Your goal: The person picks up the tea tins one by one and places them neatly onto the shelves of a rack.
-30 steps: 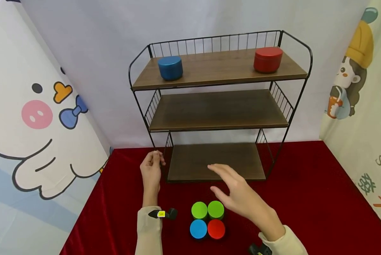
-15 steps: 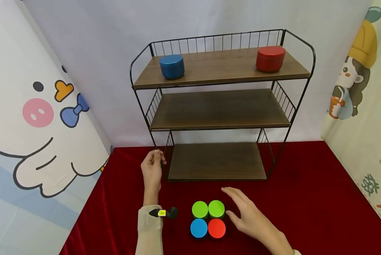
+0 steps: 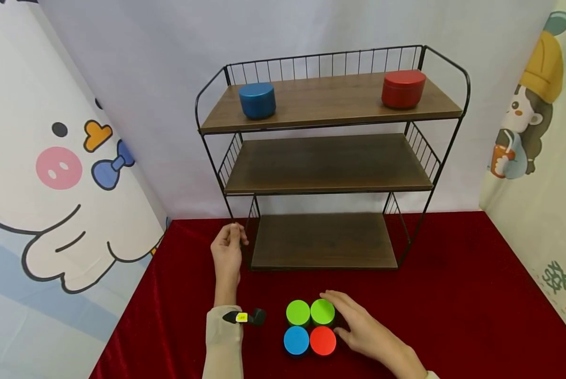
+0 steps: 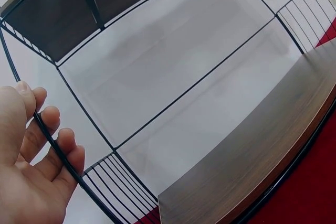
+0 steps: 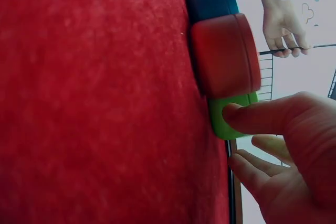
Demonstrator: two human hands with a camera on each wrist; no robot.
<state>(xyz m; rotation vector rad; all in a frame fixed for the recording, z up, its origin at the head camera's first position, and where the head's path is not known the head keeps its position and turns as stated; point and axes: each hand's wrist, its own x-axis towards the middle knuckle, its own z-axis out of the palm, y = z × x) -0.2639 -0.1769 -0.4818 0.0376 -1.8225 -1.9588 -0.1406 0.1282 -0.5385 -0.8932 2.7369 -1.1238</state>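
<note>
In the head view my left hand (image 3: 227, 250) pinches the black metal upright of a three-tier shelf rack (image 3: 327, 164) at its front left. The left wrist view has the thumb and fingers on that thin upright (image 4: 50, 137). My right hand (image 3: 370, 334) is low on the right, beside a block of small round tins. Its thumb and fingers are spread at the right green tin (image 3: 323, 311); contact is unclear. Next to it are another green tin (image 3: 297, 312), a blue tin (image 3: 296, 340) and a red tin (image 3: 323, 341). The right wrist view has the thumb in front of the green tin (image 5: 218, 121).
A larger-looking blue tin (image 3: 257, 101) stands at the left of the top shelf, and a red tin (image 3: 403, 90) at its right. Dark red cloth (image 3: 458, 295) covers the table. Printed curtains (image 3: 538, 210) hang at the sides.
My right hand has moved down and back from in front of the bottom shelf to the right green tin. The left hand keeps its hold on the upright.
</note>
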